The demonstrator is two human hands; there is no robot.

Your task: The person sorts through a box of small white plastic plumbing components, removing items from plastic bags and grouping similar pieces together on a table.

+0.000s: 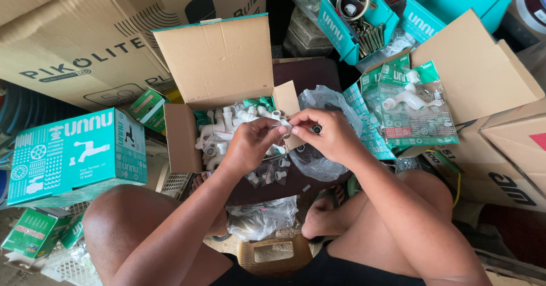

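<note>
Pinching from both sides, a small clear plastic packet (282, 128) is held between the left hand (247, 145) and the right hand (330, 133), fingers closed on it just above the open cardboard box (219, 64). Many white plastic fittings (227, 128) are seen lying loose in that box below the left hand, and several small bagged pieces (273, 172) are scattered beneath both hands, so the work is judged partly done with much left. A clear plastic bag (324, 101) is spread just beyond the right hand. Little open room is left: a teal carton (77, 155) crowds the left side, packaged white taps (412, 101) lie to the right, and both knees hem the hands in below.
</note>
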